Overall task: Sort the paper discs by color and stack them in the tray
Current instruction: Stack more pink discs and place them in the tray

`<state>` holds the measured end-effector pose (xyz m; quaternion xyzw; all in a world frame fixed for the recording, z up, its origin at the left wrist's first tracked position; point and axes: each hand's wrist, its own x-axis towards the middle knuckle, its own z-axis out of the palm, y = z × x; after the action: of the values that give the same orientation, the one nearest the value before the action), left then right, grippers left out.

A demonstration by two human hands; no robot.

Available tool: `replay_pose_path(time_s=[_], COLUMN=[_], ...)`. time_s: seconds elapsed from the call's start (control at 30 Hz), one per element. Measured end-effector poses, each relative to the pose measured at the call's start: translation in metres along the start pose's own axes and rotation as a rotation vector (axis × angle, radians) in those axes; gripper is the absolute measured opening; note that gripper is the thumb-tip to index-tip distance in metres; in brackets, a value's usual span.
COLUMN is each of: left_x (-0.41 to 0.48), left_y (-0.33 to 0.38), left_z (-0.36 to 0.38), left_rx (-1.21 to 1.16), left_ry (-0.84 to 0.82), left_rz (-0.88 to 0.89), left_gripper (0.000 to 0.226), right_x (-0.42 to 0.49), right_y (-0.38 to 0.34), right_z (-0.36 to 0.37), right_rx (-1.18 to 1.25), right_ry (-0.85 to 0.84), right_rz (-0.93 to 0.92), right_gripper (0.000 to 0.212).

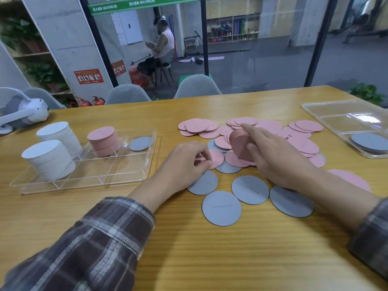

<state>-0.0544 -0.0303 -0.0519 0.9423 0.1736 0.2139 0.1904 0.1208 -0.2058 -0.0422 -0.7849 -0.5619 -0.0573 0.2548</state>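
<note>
Head view showed the right hand (270, 156) curled round a bundle (239, 143) of pink discs, stood on edge in the loose heap (302, 143) on the table (210, 248). The left hand (184, 162) pinched one flat pink disc (216, 158). The sound move seemed to be adding it flush, squaring the edges, then carrying all to the tray's (94, 173) pink stack (104, 141).

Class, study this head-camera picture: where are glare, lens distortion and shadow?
Head view: glare streaks the clear tray at far right; the wide lens tilts the outer window posts outward; a soft shadow lies on the table beside the left sleeve.
</note>
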Motion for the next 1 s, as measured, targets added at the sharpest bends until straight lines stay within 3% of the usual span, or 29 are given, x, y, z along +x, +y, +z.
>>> replay_pose_path(time_s=[0.07,0.2,0.4,1.0], left_x=[-0.001,-0.003,-0.003,-0.005], left_y=[-0.001,-0.005,-0.004,0.002], left_z=[-0.001,0.0,-0.002,0.004], left_rx=[-0.042,-0.011,-0.016,-0.067], left_ry=[0.007,0.0,0.102,0.059], left_rz=[-0.038,-0.09,-0.107,-0.044], left_gripper=[0.006,0.029,0.036,0.032], right_x=[0.0,-0.001,-0.002,-0.002], right_y=[-0.001,-0.007,-0.01,-0.01], right_z=[-0.001,0.0,0.0,0.0], right_rx=[0.003,0.11,0.237,0.279], right_ry=[0.009,0.037,0.071,0.079], right_rz=[-0.002,-0.014,0.049,0.081], right_gripper=[0.054,0.054,0.053,0.05])
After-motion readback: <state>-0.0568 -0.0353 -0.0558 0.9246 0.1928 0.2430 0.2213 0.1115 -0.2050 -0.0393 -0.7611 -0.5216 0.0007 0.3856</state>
